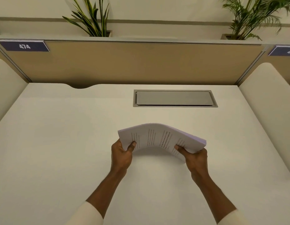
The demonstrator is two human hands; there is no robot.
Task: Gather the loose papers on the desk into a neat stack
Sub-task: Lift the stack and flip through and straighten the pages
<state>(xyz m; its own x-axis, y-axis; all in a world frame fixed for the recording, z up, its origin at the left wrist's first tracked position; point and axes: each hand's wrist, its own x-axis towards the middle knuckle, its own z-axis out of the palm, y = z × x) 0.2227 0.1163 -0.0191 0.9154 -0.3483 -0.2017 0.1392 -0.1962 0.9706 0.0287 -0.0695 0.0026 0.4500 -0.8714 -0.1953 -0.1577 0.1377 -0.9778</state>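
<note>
Your left hand [122,153] and right hand [195,157] each pinched an end of the paper stack [158,138], bowed upward above the desk [59,143]. Your fingers beneath were hidden; the printed lines were too blurred to read.

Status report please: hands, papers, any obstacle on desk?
Left hand and right hand grip opposite ends of the bowed white printed paper stack. Held above the cream desk. No loose sheets visible.
</note>
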